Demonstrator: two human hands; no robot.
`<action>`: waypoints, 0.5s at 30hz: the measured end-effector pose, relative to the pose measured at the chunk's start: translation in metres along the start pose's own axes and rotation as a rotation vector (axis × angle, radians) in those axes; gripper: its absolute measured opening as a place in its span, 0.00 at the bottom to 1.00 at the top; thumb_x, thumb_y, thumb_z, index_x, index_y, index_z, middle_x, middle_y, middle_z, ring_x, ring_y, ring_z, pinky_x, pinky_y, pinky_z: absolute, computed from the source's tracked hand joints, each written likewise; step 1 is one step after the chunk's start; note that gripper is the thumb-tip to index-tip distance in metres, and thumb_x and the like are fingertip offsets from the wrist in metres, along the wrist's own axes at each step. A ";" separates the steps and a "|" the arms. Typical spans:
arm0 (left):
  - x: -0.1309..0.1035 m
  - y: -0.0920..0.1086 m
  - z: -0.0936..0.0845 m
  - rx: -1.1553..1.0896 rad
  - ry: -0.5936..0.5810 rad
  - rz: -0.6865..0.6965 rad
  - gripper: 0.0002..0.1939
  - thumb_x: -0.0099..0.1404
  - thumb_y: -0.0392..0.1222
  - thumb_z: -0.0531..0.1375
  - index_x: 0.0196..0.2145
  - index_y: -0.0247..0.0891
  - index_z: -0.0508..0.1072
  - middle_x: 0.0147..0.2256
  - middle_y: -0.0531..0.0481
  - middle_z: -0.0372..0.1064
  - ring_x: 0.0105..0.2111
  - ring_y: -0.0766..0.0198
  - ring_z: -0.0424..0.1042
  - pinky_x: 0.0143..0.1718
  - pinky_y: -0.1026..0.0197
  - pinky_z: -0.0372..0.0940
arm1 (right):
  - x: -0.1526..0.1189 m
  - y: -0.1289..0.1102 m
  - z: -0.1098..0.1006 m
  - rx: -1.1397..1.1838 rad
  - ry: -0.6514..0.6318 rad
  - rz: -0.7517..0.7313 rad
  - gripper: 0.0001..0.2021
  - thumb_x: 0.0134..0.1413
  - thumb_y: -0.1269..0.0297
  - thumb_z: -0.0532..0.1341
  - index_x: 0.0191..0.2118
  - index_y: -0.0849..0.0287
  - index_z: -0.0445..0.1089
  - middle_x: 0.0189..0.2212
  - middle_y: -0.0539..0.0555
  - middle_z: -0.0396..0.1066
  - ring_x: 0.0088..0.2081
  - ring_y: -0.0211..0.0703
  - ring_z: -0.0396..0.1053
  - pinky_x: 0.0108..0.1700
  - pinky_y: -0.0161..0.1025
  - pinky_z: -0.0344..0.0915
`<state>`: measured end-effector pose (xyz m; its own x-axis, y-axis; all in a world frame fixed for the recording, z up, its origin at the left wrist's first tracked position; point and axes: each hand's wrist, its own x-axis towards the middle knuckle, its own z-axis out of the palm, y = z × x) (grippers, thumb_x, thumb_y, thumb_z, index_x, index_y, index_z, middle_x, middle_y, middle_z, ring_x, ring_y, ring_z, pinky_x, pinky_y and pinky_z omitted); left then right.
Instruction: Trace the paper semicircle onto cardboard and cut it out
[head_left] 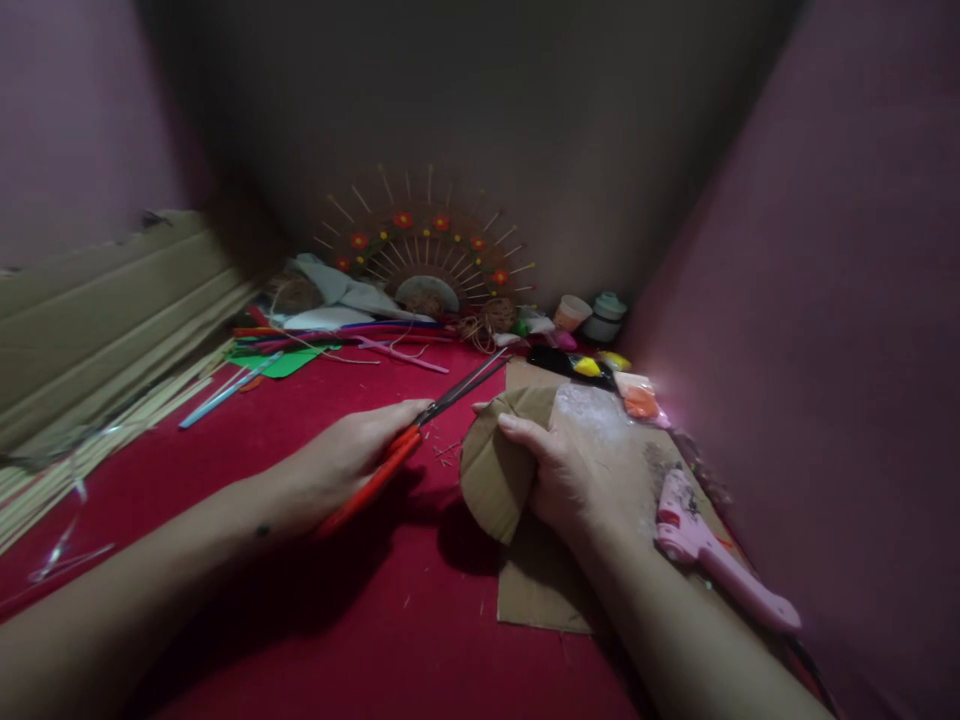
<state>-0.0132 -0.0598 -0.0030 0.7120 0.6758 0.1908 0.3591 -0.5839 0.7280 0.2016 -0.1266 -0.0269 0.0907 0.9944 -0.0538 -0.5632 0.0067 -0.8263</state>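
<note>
My left hand [352,455] is closed on the orange handles of a pair of scissors [442,402]; the dark blades point up and to the right. In my right hand [566,465] is a rounded piece of cardboard [495,475], pinched with the thumb on top and the other fingers mostly hidden behind. The blades lie just left of the cardboard piece's upper edge, apart from it. Beneath my right hand lies a flat cardboard sheet [544,600] on the red table surface [360,630].
A pink glue gun [724,570] lies at the right. At the back stand a fan-shaped decoration with orange flowers [441,222], a twine ball [496,315] and a lidded jar [606,318]. Pale sticks [142,430] and folded cardboard [97,300] line the left. Pipe cleaners [405,353] lie behind.
</note>
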 end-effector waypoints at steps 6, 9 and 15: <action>-0.003 0.007 0.001 0.180 -0.089 0.067 0.21 0.69 0.50 0.56 0.57 0.43 0.70 0.48 0.44 0.75 0.44 0.53 0.74 0.45 0.58 0.66 | -0.003 -0.007 -0.003 -0.103 -0.038 -0.058 0.07 0.40 0.65 0.71 0.30 0.57 0.77 0.26 0.51 0.77 0.27 0.42 0.71 0.33 0.38 0.69; -0.004 0.008 0.004 0.169 -0.097 0.058 0.18 0.69 0.50 0.56 0.54 0.44 0.72 0.43 0.45 0.77 0.37 0.55 0.74 0.39 0.59 0.66 | -0.003 -0.008 -0.002 -0.140 -0.043 -0.090 0.06 0.41 0.65 0.70 0.29 0.58 0.77 0.27 0.51 0.77 0.29 0.42 0.72 0.34 0.38 0.69; -0.004 0.012 0.009 0.163 -0.069 0.071 0.17 0.69 0.52 0.54 0.47 0.41 0.75 0.41 0.42 0.77 0.38 0.52 0.73 0.41 0.54 0.66 | -0.004 -0.008 0.001 -0.128 -0.021 -0.077 0.09 0.39 0.67 0.70 0.33 0.56 0.77 0.28 0.50 0.78 0.28 0.43 0.73 0.34 0.39 0.70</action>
<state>-0.0069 -0.0733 -0.0011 0.7769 0.6008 0.1882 0.3954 -0.6982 0.5968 0.2052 -0.1310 -0.0198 0.1120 0.9934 0.0231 -0.4457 0.0710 -0.8923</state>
